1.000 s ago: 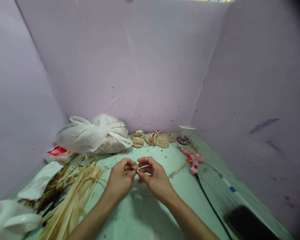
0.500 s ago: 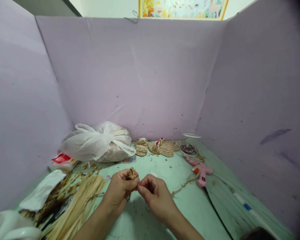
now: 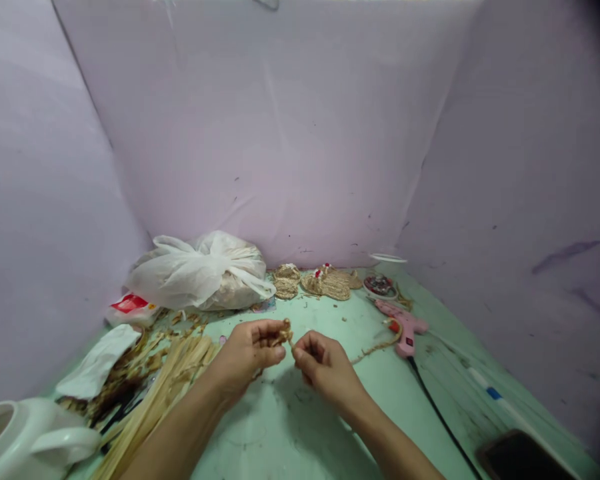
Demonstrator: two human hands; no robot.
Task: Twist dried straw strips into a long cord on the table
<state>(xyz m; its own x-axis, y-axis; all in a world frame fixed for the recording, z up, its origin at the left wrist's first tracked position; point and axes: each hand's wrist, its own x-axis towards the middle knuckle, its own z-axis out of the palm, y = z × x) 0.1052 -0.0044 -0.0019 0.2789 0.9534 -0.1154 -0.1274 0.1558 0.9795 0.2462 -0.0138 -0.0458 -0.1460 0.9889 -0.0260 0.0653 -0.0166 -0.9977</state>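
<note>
Just above the middle of the table (image 3: 250, 433), a small twist of straw (image 3: 287, 331) is being held up between the two hands. By the left hand (image 3: 245, 353) it is steadied at the fingertips — that grip is loosely curled, thumb a little apart from the forefinger, with the twist caught at the ends. By the right hand (image 3: 327, 367) a tighter grip is shown: thumb and forefinger are pinched together on the near end of the straw, the other fingers folded in.

From beside the right wrist a braided cord (image 3: 377, 348) is run out to the pink glue gun (image 3: 405, 330), its end curled against the body; whether it is joined to the twist cannot be told — the hand is in the way. At the left forearm, long pale straw strips (image 3: 155, 393) are heaped, with a white pitcher (image 3: 35, 443) set at the corner. Behind, a tied white plastic bag (image 3: 195, 273) is seen beside woven straw pieces (image 3: 333, 285), some topped with red, and a small dish (image 3: 380, 287).
</note>
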